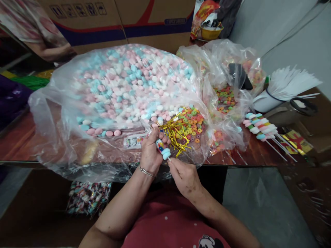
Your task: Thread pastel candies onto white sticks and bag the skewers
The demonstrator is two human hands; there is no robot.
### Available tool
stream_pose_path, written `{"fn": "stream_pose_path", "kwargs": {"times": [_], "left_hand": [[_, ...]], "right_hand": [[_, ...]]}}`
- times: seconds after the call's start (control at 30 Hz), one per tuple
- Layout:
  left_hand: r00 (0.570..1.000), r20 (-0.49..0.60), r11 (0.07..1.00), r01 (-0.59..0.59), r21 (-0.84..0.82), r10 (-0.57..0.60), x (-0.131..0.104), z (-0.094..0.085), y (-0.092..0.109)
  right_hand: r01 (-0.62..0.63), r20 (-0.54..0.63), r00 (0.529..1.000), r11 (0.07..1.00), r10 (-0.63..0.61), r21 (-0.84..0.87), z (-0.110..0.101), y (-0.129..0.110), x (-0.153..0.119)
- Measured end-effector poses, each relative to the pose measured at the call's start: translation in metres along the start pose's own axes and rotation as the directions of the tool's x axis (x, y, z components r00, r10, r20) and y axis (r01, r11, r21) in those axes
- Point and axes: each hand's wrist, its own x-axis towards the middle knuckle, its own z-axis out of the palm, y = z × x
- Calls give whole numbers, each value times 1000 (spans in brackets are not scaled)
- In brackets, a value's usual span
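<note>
- The left hand [152, 151] has its grip closed around the skewer [166, 154], fingers curled over its upper part; a bracelet [147, 171] circles the wrist.
- The skewer is held in front of the person, just over the near edge of the worktop [15, 146], with pale blue sweets at its lower end.
- Above those sweets is a patch of blue, red and yellow, perhaps printed wrap; the fingers hide too much to be sure.
- The right hand [187, 177] has its grip pinching the white stick [169, 159], just below the sweets.
- Gold ties [178, 139] lie beside the left fingers, over a heap of coloured rings [198, 125].
- A printed packet [133, 141] lies just left of the left hand.
- Behind stretches a large clear bag [49, 100] of pink, white and blue sweets [131, 79].
- To the right, more skewers [261, 127] lie together near a white mug [266, 101] full of sticks [292, 82].
- Across the worktop, another person [51, 48] stands beside a big carton [150, 17].
</note>
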Motion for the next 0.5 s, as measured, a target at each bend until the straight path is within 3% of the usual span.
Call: {"fn": "stream_pose_path", "kwargs": {"times": [0.07, 0.2, 0.27, 0.4, 0.5], "left_hand": [[999, 48, 1000, 20, -21, -19, 1, -2, 2], [994, 110, 995, 25, -93, -14, 1, -4, 4], [993, 118, 995, 18, -99, -6, -1, -4, 3], [991, 135, 997, 26, -76, -15, -3, -4, 2], [990, 140, 995, 38, -89, -25, -2, -3, 3]], "right_hand": [[-189, 143, 978, 937, 152, 293, -4, -5, 0], [-482, 375, 875, 609, 304, 630, -3, -8, 1], [-528, 412, 849, 491, 332, 693, 0, -8, 3], [-525, 412, 840, 339, 353, 780, 5, -8, 7], [-561, 495, 811, 180, 311, 808, 2, -10, 10]]}}
